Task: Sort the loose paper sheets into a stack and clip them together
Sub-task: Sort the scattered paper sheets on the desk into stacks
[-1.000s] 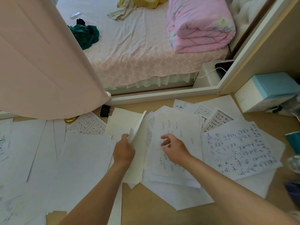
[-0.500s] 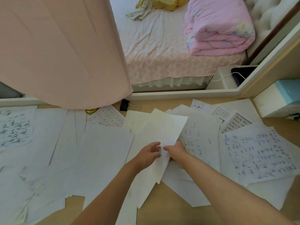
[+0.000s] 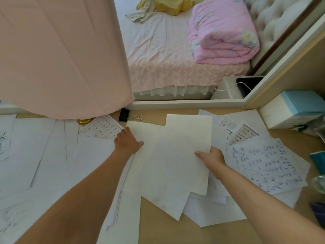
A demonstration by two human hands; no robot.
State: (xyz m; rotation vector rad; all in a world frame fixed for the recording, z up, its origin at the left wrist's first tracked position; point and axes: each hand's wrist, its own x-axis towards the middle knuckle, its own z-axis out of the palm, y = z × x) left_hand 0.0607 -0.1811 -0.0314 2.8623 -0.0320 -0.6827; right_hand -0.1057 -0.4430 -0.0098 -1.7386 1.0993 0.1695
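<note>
Loose paper sheets cover the wooden floor. A large blank sheet (image 3: 175,155) lies on top of the middle pile. My left hand (image 3: 126,141) holds the pile's left edge, thumb lying on the paper. My right hand (image 3: 212,156) grips the blank sheet's right edge, thumb on top and fingers hidden beneath. A handwritten sheet (image 3: 267,164) lies to the right, a printed grid sheet (image 3: 103,127) at upper left, and more white sheets (image 3: 44,155) spread to the left. A black binder clip (image 3: 130,117) lies on the floor just beyond the pile.
A pink curtain (image 3: 61,59) hangs over the upper left. A bed with a folded pink quilt (image 3: 223,32) stands behind a white sill (image 3: 184,103). A white and blue box (image 3: 292,110) sits at right. Bare floor (image 3: 167,229) shows near me.
The sheet I held with both hands close together now lies flatter over the middle pile. My hands have moved apart to its left and right edges. My view shifted left.
</note>
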